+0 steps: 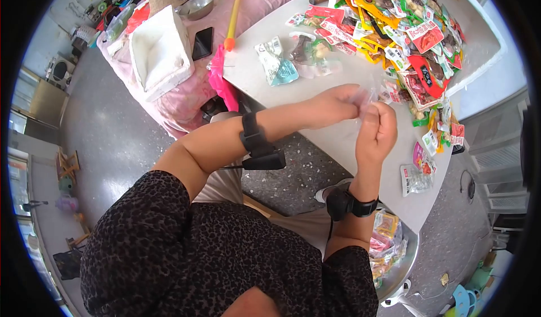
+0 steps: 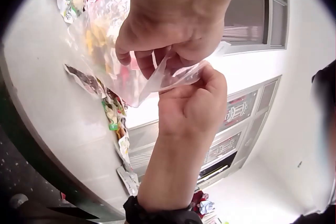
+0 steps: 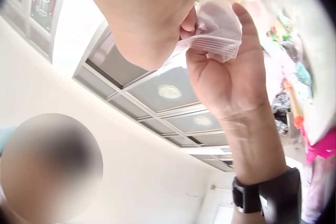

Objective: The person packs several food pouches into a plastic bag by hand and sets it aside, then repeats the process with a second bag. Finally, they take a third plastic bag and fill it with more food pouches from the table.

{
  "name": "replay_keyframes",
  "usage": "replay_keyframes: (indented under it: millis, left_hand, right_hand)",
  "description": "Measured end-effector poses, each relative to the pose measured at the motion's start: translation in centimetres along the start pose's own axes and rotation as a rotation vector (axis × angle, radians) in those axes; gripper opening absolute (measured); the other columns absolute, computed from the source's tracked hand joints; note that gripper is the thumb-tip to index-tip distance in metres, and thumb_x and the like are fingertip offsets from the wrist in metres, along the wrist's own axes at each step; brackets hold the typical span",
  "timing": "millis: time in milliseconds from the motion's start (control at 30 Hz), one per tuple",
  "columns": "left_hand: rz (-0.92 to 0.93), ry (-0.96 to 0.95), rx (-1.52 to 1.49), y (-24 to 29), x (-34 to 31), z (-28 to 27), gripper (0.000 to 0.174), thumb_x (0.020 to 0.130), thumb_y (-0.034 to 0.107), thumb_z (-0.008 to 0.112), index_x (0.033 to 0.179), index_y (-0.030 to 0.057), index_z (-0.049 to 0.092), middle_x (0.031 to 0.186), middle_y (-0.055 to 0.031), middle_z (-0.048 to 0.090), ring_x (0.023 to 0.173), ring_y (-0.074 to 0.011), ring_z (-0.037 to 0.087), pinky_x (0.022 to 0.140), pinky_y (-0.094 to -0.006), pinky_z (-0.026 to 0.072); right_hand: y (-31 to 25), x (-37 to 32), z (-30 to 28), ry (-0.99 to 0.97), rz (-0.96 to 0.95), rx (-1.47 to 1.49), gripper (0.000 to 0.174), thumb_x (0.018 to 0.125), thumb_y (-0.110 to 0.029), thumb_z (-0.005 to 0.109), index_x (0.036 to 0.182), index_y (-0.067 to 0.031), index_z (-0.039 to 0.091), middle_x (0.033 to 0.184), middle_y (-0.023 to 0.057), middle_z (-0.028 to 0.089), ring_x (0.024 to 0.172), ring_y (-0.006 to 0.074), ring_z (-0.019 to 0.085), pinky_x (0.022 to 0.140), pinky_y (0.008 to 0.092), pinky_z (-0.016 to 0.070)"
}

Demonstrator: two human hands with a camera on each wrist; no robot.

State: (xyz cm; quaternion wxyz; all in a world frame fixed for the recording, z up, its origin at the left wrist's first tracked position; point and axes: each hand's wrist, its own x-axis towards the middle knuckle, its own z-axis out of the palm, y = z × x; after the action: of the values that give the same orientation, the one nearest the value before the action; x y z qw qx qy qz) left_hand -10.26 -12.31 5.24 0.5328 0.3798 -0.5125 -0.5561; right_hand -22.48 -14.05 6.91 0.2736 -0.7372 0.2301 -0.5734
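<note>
Both hands work at the mouth of a clear zip-lock plastic bag (image 3: 215, 43), whose ribbed seal shows in the right wrist view. My right hand (image 1: 376, 134) pinches one side of its rim, fingers curled. My left hand (image 1: 335, 106) holds the other side, the bag's edge lying between thumb and fingers. In the left wrist view the left hand (image 2: 176, 29) comes from above, its fingers bent down by the opening, and the right hand (image 2: 194, 106) grips from below. Yellow and red colours show through the film. Beyond the hands lies a large heap of snack packets (image 1: 406, 35).
A white foam box (image 1: 484, 63) stands by the heap. Single packets (image 1: 276, 61) lie on the white table (image 1: 253, 30). Below its edge sits a metal basin (image 1: 414, 249) with packets. To the left, a pink-covered surface bears another foam box (image 1: 160, 52) and a phone (image 1: 203, 43).
</note>
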Motion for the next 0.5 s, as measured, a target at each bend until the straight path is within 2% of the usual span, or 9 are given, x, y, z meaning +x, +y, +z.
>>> replay_keyframes:
  millis: [100,200,300,400,500]
  left_hand:
    - [-0.059,-0.169,-0.464,-1.1,1.2,0.6,0.026,0.076,0.002,0.044,0.101,0.0006,0.047,0.097,-0.0082,0.053,0.091,-0.0187,0.052,0.084,-0.0321,0.0396]
    - [-0.178,-0.434,-0.845,-3.1,1.2,-0.4,0.029,0.08,0.013,0.042,0.106,-0.0011,0.045,0.102,-0.0108,0.052,0.095,-0.0216,0.051,0.085,-0.0356,0.039]
    - [-0.28,-0.332,-0.951,-5.0,-0.1,0.2,0.037,0.083,0.027,0.04,0.107,-0.0016,0.045,0.105,-0.012,0.051,0.095,-0.024,0.051,0.085,-0.0377,0.0387]
    - [-0.372,-0.357,-1.067,-5.7,-0.8,-0.2,0.041,0.084,0.031,0.038,0.107,-0.0016,0.045,0.106,-0.0117,0.051,0.095,-0.0241,0.051,0.085,-0.0386,0.0386]
    - [-0.416,-0.317,-1.035,-5.8,-1.5,-1.4,0.036,0.084,0.028,0.039,0.106,0.0,0.045,0.103,-0.0109,0.052,0.093,-0.0226,0.052,0.082,-0.0372,0.0409]
  right_hand:
    - [-1.9,0.5,-1.7,-0.081,0.01,-0.11,0.007,0.074,-0.004,0.048,0.077,0.0016,0.05,0.063,0.0117,0.05,0.054,0.0232,0.049,0.051,0.0305,0.0387]
    - [-2.0,0.5,-1.7,-0.194,0.039,-0.173,0.007,0.073,-0.006,0.048,0.075,0.001,0.05,0.063,0.0144,0.05,0.054,0.028,0.05,0.05,0.0334,0.0391]
    - [-0.4,0.2,-0.3,-0.298,0.139,-0.205,0.008,0.073,-0.008,0.048,0.073,0.0002,0.049,0.062,0.0165,0.051,0.057,0.0314,0.051,0.052,0.0362,0.0394]
    - [-0.3,-0.1,0.5,-0.323,0.152,-0.17,0.009,0.073,-0.008,0.048,0.073,0.0008,0.049,0.063,0.0166,0.051,0.057,0.032,0.05,0.052,0.0362,0.0396]
    - [2.2,-1.1,2.4,-0.353,0.21,-0.102,0.01,0.073,-0.007,0.047,0.076,0.0018,0.048,0.063,0.0128,0.048,0.057,0.0179,0.047,0.054,0.0293,0.039]
